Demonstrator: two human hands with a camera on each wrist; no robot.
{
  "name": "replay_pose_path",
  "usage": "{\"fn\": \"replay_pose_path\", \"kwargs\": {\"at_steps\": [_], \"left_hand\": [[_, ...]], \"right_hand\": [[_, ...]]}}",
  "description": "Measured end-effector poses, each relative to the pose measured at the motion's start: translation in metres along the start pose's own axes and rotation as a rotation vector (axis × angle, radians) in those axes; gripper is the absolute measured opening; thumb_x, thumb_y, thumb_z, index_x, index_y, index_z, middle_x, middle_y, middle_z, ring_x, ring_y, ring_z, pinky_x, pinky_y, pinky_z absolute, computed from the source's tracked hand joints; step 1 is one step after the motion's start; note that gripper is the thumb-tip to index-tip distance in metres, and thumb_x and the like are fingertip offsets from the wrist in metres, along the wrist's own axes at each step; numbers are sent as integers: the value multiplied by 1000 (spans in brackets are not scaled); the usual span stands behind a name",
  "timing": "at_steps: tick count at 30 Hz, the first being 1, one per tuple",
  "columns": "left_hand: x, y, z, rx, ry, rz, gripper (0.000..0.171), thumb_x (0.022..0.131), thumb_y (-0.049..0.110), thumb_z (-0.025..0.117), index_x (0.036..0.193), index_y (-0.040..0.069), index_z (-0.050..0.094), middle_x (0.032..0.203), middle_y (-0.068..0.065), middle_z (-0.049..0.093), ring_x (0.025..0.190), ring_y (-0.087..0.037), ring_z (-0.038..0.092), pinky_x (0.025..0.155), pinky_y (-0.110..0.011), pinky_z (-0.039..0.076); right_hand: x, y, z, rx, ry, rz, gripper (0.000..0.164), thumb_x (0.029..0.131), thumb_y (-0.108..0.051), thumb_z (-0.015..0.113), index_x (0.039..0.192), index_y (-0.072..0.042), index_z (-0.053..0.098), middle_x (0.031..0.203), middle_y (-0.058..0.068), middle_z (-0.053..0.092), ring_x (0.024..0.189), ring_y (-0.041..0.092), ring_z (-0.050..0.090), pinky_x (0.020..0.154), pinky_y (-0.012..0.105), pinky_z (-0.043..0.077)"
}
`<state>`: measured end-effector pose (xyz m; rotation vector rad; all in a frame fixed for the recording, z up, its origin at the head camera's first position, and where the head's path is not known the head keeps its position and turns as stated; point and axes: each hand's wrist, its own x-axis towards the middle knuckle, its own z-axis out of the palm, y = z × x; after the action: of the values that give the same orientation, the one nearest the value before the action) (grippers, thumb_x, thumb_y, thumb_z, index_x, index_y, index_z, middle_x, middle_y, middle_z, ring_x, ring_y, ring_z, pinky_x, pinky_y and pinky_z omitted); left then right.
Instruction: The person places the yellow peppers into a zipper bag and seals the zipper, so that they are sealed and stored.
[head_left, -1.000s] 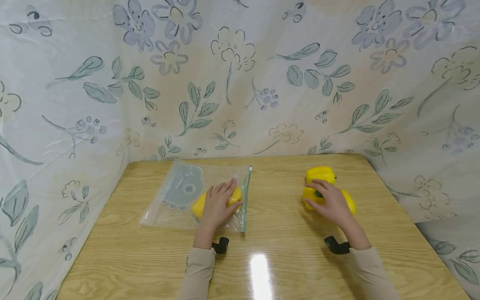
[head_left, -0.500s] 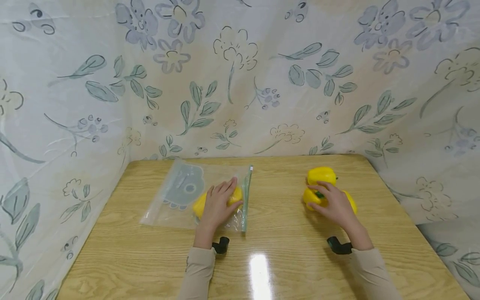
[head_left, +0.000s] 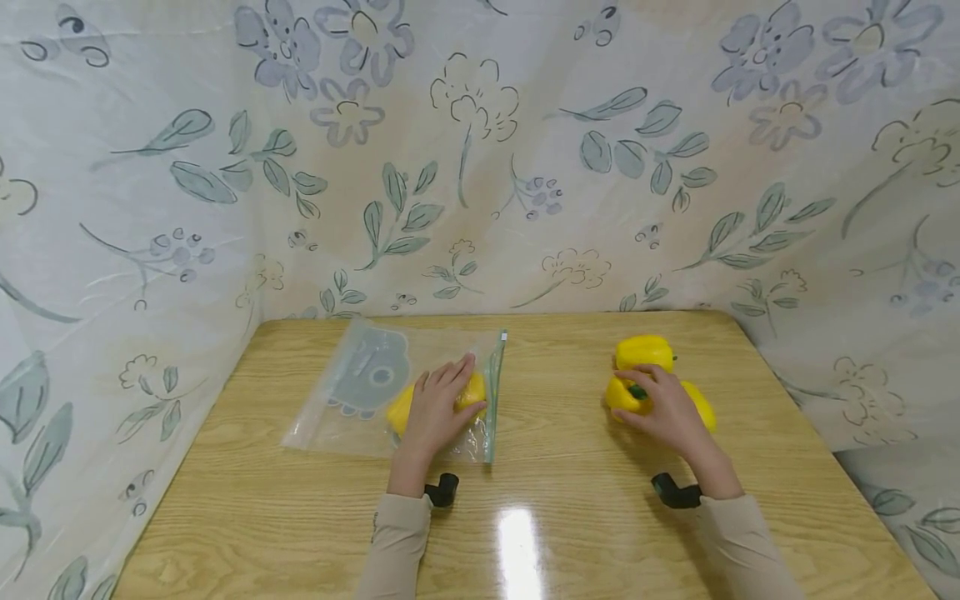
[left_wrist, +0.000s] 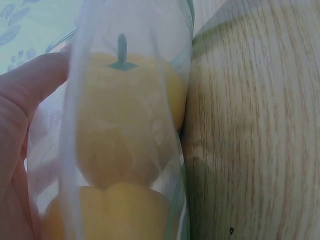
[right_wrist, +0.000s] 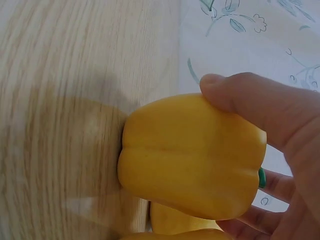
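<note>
My left hand (head_left: 433,410) rests on a clear zip bag (head_left: 442,343), its fingers fairly straight and its thumb spread. Inside the bag, under that hand, lie yellow bell peppers; one bell pepper (left_wrist: 127,120) shows its green stem through the plastic, and another bell pepper (left_wrist: 122,212) is behind it. With thumb and fingers, my right hand (head_left: 670,410) holds a yellow bell pepper (right_wrist: 192,157) around its stem end. The pepper's other end is right at the tabletop. Two more yellow peppers are close by: one bell pepper (head_left: 643,352) behind, another bell pepper (head_left: 702,406) to the right, partly hidden.
The bag's green zip edge (head_left: 493,400) faces right, toward the middle of the wooden table (head_left: 570,500). A floral cloth (head_left: 480,250) rises behind the table and along both sides. Black wrist mounts (head_left: 442,491) show beside the forearms.
My right hand's fingers and thumb have settled lower and closer around the stem end of the bell pepper. The left hand and bag look the same.
</note>
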<state>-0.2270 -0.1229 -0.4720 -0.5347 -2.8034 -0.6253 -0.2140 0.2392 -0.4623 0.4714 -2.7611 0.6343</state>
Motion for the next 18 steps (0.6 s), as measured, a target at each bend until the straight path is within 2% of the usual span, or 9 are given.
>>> {"fn": "replay_pose_path", "kwargs": {"at_steps": [6,18], "left_hand": [[0,0,-1,0,-2,2,73,86,49,59,146,22,28,148,5,34,134,-24,35,111,-53,17],[0,-3,3,-1,47,32,73,84,50,60,145,21,33,145,4,39,131,-24,38,109,-55,22]], "right_hand": [[1,-1,5,36,12,9,57,71,-26,81,120,-8,60,123,21,50,110,40,46,88,58,40],[10,-13,12,167,50,-5,59,71,-29,80,123,-11,58,123,18,50,113,37,45,93,57,38]]}}
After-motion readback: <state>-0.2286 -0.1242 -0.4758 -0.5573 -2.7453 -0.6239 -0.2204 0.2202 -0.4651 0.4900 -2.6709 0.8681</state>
